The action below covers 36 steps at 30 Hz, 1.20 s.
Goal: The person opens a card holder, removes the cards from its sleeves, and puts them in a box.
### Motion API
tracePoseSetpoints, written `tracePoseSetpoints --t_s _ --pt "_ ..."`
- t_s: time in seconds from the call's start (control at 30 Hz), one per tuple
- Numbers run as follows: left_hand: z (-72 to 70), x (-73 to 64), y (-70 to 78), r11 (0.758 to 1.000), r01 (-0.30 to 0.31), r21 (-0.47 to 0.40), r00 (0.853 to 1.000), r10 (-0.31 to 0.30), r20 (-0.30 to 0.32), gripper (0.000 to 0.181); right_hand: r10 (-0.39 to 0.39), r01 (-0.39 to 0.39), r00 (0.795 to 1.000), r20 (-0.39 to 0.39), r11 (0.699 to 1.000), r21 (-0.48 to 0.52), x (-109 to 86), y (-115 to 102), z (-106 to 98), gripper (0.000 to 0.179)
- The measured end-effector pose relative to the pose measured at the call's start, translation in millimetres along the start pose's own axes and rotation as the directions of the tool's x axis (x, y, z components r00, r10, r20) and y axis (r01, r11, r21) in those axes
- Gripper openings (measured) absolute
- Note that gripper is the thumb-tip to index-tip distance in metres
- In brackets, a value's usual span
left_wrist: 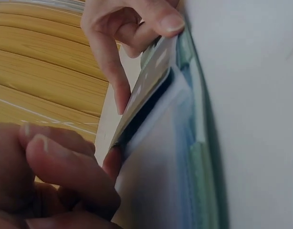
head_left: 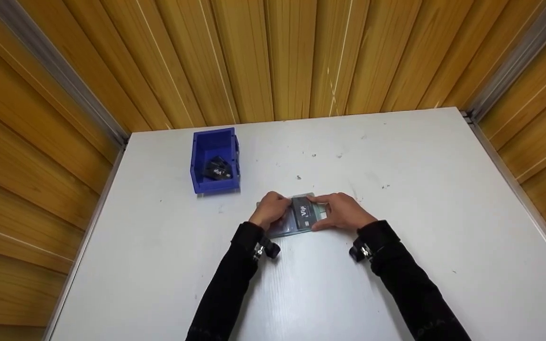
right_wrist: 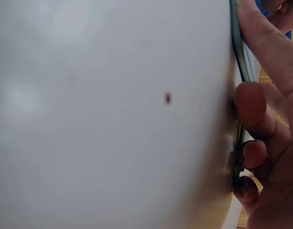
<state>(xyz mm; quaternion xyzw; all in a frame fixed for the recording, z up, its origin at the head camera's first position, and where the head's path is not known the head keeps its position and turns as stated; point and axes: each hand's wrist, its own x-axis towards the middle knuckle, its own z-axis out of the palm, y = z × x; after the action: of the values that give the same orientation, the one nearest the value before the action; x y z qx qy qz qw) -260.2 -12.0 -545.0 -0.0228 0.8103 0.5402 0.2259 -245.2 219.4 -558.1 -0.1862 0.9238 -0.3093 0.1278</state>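
Note:
A card holder with green edges [left_wrist: 200, 157] and clear plastic sleeves [left_wrist: 151, 176] lies spread on the white table. Over its right part is a black "Vip" card [head_left: 304, 213], its near edge standing off the sleeve in the left wrist view. My right hand [head_left: 346, 211] pinches this card between thumb and forefinger, across its two ends. Its other fingers [right_wrist: 255, 153] curl beside the holder's edge. My left hand [head_left: 272, 209] grips the holder's left part with curled fingers, one fingertip [left_wrist: 113, 162] against the sleeve at the card's corner.
A blue bin [head_left: 216, 184] stands at the back left of the white table [head_left: 420, 189], with several black cards [head_left: 218, 169] lying inside. Wood-look panels [head_left: 292, 57] rise behind the table and at both sides. Small dark marks dot the tabletop.

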Motion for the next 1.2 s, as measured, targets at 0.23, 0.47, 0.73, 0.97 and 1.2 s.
tracePoseSetpoints --t_s 0.23,0.47,0.73,0.97,1.2 --pt "4.7 1.3 -1.1 0.986 -0.037 0.165 0.999 0.04 -0.013 0.018 -0.014 0.014 1.0 -0.001 1.0 -0.015 0.0 0 -1 0.085" --pt "-0.1 -6.0 -1.9 0.992 -0.034 0.124 0.999 0.038 -0.03 0.015 0.003 -0.003 1.0 0.011 1.0 -0.011 0.5 -2 -1 0.084" --pt "-14.3 -16.9 -2.2 0.971 -0.052 0.232 0.993 0.074 -0.089 0.024 -0.007 0.007 1.0 0.009 1.0 -0.027 -0.1 -2 -4 0.083" --pt "-34.8 -24.8 -0.4 0.948 -0.035 0.316 0.993 0.069 -0.097 0.024 0.001 -0.001 1.0 0.008 1.0 -0.026 -0.3 -2 -1 0.083" --pt "-55.4 -26.6 -2.9 0.968 -0.048 0.246 0.99 0.079 -0.114 0.02 0.015 -0.015 1.0 0.006 0.999 -0.035 0.9 -1 1 0.085"
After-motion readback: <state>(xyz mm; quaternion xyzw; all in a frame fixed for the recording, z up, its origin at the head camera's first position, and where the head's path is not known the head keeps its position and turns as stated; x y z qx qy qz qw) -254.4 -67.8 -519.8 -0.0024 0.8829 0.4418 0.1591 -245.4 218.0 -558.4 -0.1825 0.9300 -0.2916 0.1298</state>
